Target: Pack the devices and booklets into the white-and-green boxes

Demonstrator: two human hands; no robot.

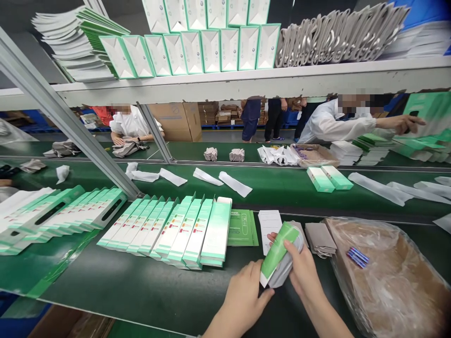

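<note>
At five o'clock from the middle of the view, just above the dark green bench (148, 291), the two hands are holding a green leaflet (278, 251) against a grey pouch (282, 274), the pair tilting with its top towards one o'clock. The right hand (306, 270) is closing over the upper right side, its thumb lying on the leaflet; the left hand (244, 293) is curling loosely round the lower left corner, fingers at the edge and thumb beneath, though how hard it is pressing I can't tell. Around the pair, white sheets (269, 225) are lying at eleven o'clock, more green booklets (243, 230) at ten, upright cartons (214, 230) are leaning at nine, folded grey pouches (320, 239) are sitting at two, and batteries (357, 257) are resting on a plastic-lined tray (391, 281) at three. The leaflet is looking light, smooth and springy, likely to slide or crease if pinched at one corner; the pouch is seeming soft and floppy. A broad, gentle hold across both long edges, thumb flat on the paper, is suiting them best.
</note>
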